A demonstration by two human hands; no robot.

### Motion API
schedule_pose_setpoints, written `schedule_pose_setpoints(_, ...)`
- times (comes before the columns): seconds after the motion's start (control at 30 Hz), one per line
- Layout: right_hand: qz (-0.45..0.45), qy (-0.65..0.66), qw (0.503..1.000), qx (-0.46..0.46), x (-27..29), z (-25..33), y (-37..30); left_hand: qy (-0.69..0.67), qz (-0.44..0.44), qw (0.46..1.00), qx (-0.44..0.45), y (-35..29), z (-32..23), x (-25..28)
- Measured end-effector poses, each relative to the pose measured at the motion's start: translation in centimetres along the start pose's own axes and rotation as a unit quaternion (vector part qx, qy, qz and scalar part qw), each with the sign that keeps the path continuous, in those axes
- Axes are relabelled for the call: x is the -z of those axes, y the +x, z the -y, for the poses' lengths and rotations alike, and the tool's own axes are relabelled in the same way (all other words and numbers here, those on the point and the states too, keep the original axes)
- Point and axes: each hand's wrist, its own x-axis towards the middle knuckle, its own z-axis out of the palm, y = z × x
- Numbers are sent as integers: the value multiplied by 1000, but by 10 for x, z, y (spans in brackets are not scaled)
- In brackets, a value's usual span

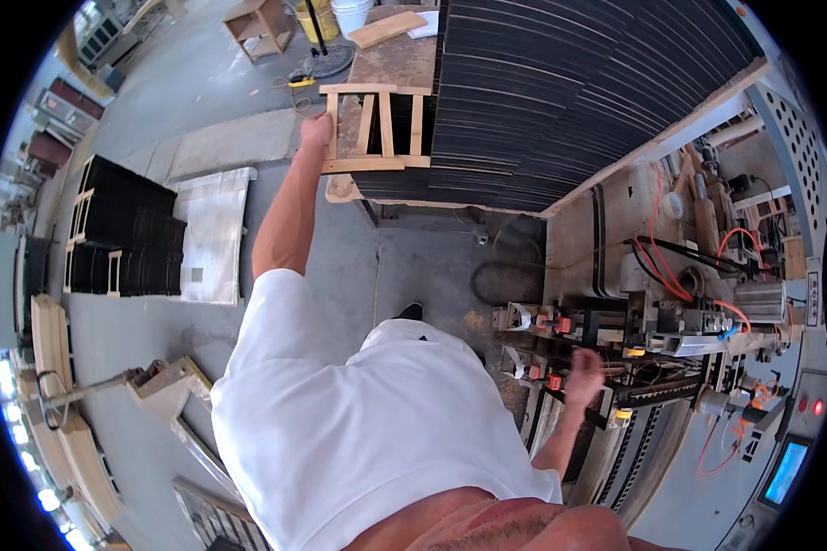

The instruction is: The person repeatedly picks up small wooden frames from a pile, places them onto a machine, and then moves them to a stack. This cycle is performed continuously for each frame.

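My left hand [317, 130] reaches forward, its fingers closed round the left side of a light wooden frame [386, 129]. This frame has several crossbars and lies at the left end of a large stack of black-edged panels [560, 92]. A second frame seems to overlap it, though I cannot tell how they are joined. Over the machine at the right, my right hand [586, 372] hangs with fingers stretched out and nothing visible in them. It is near the machine's red and yellow clamp parts [560, 325].
A brown worktable [390, 69] bears the stack and a loose board [388, 29]. At left a black stack [124, 230] stands beside a pale sheet-covered pallet [213, 230]. A hose [478, 280] curls on the floor. A lit screen [786, 471] is at far right.
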Motion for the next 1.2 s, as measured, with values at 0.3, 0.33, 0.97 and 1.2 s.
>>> schedule_pose_setpoints(0.3, 222, -76, 971, -37, -98, -137, -135, 168, 46, 980, -98, -38, -36, -107)
schedule_pose_setpoints(0.33, 244, -59, 960, -122, -102, -142, -140, 217, 32, 968, -126, -39, -36, -104)
schedule_pose_setpoints(0.97, 140, -90, 969, -180, -92, -103, -145, 267, 146, 811, -500, -174, -26, -82)
schedule_pose_setpoints(1.2, 25, -12, 980, -196, -19, -85, -182, 238, 116, 793, -549, -215, -39, -95)
